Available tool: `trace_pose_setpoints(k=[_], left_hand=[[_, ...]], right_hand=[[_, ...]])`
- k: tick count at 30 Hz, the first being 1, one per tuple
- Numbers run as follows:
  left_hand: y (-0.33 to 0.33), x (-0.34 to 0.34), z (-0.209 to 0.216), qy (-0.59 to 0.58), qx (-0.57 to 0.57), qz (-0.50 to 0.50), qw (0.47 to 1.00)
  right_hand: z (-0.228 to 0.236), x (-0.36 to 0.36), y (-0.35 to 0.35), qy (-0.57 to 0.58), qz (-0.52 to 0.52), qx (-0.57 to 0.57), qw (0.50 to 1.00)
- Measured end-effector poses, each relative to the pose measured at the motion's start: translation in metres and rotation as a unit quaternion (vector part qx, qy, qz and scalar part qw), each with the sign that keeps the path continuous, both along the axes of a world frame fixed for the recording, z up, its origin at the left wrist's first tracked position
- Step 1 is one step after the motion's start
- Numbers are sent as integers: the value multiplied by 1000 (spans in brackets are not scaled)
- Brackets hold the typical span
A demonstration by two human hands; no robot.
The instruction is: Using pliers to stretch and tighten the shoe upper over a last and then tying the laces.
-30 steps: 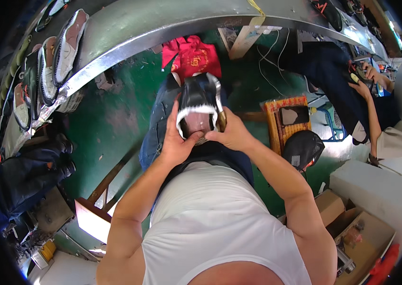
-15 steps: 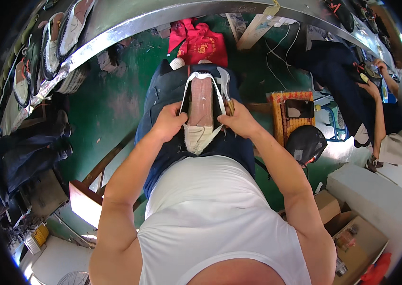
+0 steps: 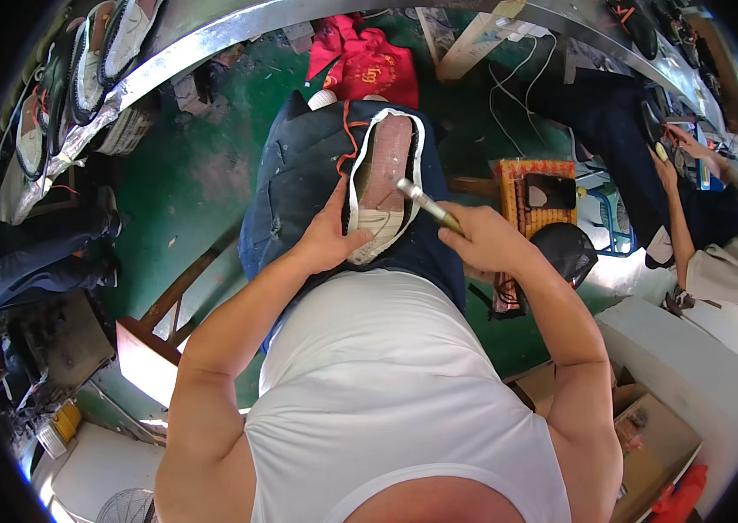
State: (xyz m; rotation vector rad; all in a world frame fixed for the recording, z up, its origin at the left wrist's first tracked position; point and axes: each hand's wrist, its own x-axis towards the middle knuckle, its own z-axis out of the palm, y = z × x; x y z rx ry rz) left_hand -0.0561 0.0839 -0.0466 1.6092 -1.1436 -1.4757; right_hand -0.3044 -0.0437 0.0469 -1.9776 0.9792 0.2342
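Note:
Across my lap lies an unsoled shoe (image 3: 391, 148), bottom up, with a reddish-brown underside, a pale section at the near end and a white rim around it. My left hand (image 3: 329, 237) grips its near left side, thumb over the edge and fingers along the outside. My right hand (image 3: 489, 237) is closed around the handle of what looks like a hammer (image 3: 424, 202), with a silvery metal head and wooden handle. The metal end is over the middle of the underside; whether it touches cannot be told. An orange-red lace (image 3: 347, 139) lies beside the shoe's far left side.
Several shoes (image 3: 90, 70) stand on the metal-edged bench (image 3: 203, 57) at the far left. A red cloth (image 3: 369, 65) lies beyond my knees. At the right are a woven stool seat (image 3: 513, 196) with a phone, a black bag (image 3: 565, 248), and a co-worker (image 3: 726, 261) handling a shoe.
My right hand has left the shoe's right edge and now holds the tool over the underside. The shoe has tilted to the right, and the orange-red lace has come into sight.

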Motion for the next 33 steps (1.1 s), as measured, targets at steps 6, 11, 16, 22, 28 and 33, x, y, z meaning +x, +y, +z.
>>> trace_pose_setpoints(k=[6, 11, 16, 22, 28, 33], left_hand=[[6, -12, -30, 54, -111, 7, 992], [-10, -28, 4, 378, 67, 221, 896], [-18, -35, -21, 31, 13, 284, 958], [-13, -32, -26, -143, -92, 211, 963], [-11, -27, -24, -289, -227, 66, 928], [-19, -19, -2, -362, -230, -69, 901]], right_hand=[[4, 15, 6, -75, 162, -223, 958], [7, 29, 2, 76, 242, -162, 954], [-30, 21, 35, 0, 140, -155, 978], [-22, 6, 15, -41, 125, -201, 971], [-26, 9, 17, 36, 52, -181, 981], [-46, -13, 4, 17, 16, -106, 994]])
